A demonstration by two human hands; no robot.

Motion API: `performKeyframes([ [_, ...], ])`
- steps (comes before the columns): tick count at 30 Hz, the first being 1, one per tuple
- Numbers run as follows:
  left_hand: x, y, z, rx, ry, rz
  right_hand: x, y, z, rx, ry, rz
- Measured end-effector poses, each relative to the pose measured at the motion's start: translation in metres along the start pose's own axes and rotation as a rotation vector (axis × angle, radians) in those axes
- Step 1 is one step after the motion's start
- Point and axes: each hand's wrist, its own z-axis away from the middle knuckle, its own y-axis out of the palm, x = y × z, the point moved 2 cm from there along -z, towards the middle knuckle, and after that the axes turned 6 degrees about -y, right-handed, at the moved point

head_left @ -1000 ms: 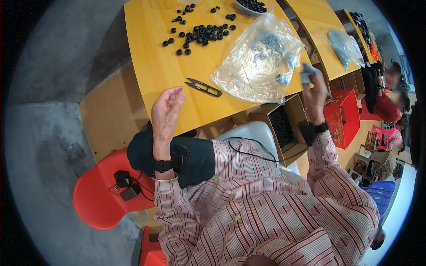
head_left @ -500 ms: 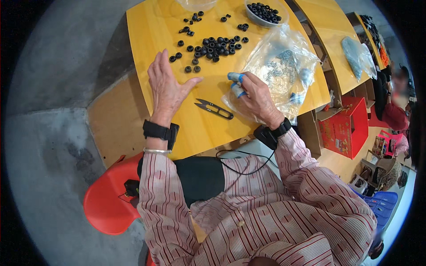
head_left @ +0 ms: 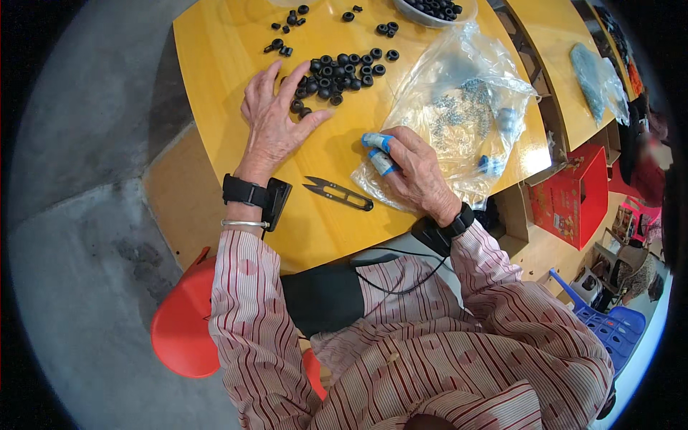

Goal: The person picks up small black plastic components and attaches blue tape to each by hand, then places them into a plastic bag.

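Observation:
My left hand (head_left: 276, 120) is open, its fingers spread along the near left side of a pile of black beads (head_left: 337, 75). The fingertips touch or nearly touch the outer beads and hide a few. My right hand (head_left: 419, 172) is curled, with blue-and-white wrapping on two fingers. It rests at the near left edge of a clear plastic bag (head_left: 494, 72); whatever its fingers hold, if anything, is hidden. Small blue-grey bits (head_left: 459, 111) show in the bag. Between my hands lies a pair of dark thread snips (head_left: 340, 193), points toward the left.
A clear bowl (head_left: 469, 13) of black parts stands at the far edge of the yellow table (head_left: 236, 43). Smaller black pieces (head_left: 287, 29) lie scattered beyond the pile. A red box (head_left: 570, 197) sits right of the table, a red stool (head_left: 183, 322) at the left.
My left hand has moved forward to the pile, and loose beads on its near left side now lie closer in. My right hand stays by the bag. The view has shifted slightly.

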Motion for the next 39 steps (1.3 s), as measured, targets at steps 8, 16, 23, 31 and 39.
performKeyframes([
  [8, 0.004, 0.005, 0.003, -0.067, 0.021, 0.033, -0.002, 0.002, 0.001, 0.005, 0.002, 0.019],
  [16, 0.002, 0.005, 0.006, -0.087, 0.021, 0.013, 0.000, 0.000, 0.000, -0.005, 0.004, -0.010],
  [23, -0.008, -0.001, 0.009, -0.044, 0.038, 0.024, -0.001, 0.002, 0.001, -0.015, 0.007, -0.022],
  [31, -0.005, 0.001, 0.009, -0.040, 0.064, -0.003, -0.002, 0.002, 0.001, -0.015, -0.006, -0.018],
  [39, -0.007, 0.004, 0.010, -0.044, 0.070, 0.021, -0.002, 0.004, 0.001, 0.015, -0.002, -0.014],
])
